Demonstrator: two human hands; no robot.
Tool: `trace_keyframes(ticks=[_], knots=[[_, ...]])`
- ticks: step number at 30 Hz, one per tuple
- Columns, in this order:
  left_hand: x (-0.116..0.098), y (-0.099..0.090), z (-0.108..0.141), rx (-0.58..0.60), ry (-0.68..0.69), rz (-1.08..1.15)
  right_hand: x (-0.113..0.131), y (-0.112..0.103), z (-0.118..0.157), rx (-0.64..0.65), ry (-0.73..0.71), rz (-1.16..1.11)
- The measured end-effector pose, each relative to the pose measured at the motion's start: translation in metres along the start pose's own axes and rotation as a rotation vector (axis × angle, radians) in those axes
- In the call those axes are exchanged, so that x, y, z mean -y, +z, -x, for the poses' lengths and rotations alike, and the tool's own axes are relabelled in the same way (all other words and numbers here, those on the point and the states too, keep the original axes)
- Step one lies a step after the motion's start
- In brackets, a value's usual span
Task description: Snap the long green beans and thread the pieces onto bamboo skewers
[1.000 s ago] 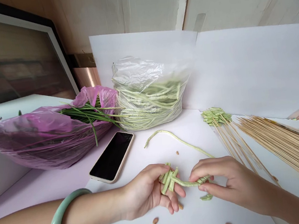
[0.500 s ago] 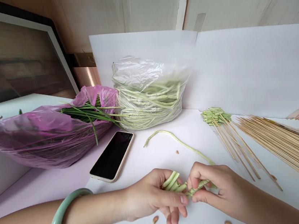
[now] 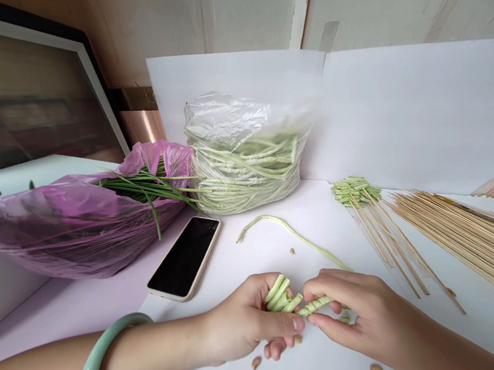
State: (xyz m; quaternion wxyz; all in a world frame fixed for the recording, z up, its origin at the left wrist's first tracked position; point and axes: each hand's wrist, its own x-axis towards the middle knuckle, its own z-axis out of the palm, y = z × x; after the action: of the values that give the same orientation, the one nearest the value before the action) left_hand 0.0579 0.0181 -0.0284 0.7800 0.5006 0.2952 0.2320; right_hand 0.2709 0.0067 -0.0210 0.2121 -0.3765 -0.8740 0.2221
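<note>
two bare hands work on one pale green folded long bean point(image 3: 280, 300) above a sheet of white paper point(image 3: 320, 344), with a second white sheet point(image 3: 418, 110) standing behind. the left hand point(image 3: 246, 323), one jade bangle point(image 3: 85, 364) on its wrist, is closed around a stack of about five folded lengths, gripping them between thumb and fingers. the right hand point(image 3: 357, 315) pinches a bean strand point(image 3: 314, 306) running out of that stack, and the two hands nearly touch. one more thin strand point(image 3: 286, 234) curves across the paper toward the right hand; whether it joins the held bean cannot be told. beyond lie one clear plastic bag of long beans point(image 3: 245, 170), one pink plastic bag of green stalks point(image 3: 76, 230) and one face-up black smartphone point(image 3: 184, 258). to the right are one green bundle point(image 3: 356, 191) on several loose bamboo skewers point(image 3: 393, 245) and one large pile of skewers point(image 3: 474, 241). six small tan kernels point(image 3: 256, 363) dot the paper.
</note>
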Motion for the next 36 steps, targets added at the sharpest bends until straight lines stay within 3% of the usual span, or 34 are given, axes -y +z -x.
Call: trace_keyframes(ticks=[8,15,23,32,36], knots=[[-0.003,0.004,0.007,0.000,0.064,-0.199,0.018,-0.007,-0.005,0.103,-0.020,-0.040],[-0.005,0.007,0.012,-0.070,0.194,-0.379,0.023,0.000,-0.006,0.038,-0.007,-0.077],[-0.004,0.006,0.011,-0.068,0.182,-0.482,0.022,0.005,0.001,0.017,-0.073,-0.008],[-0.014,0.010,0.017,0.107,0.207,-0.367,0.037,-0.003,-0.002,0.145,0.198,-0.264],[-0.014,0.009,0.021,0.189,0.309,-0.559,0.030,-0.002,0.006,0.174,0.340,-0.406]])
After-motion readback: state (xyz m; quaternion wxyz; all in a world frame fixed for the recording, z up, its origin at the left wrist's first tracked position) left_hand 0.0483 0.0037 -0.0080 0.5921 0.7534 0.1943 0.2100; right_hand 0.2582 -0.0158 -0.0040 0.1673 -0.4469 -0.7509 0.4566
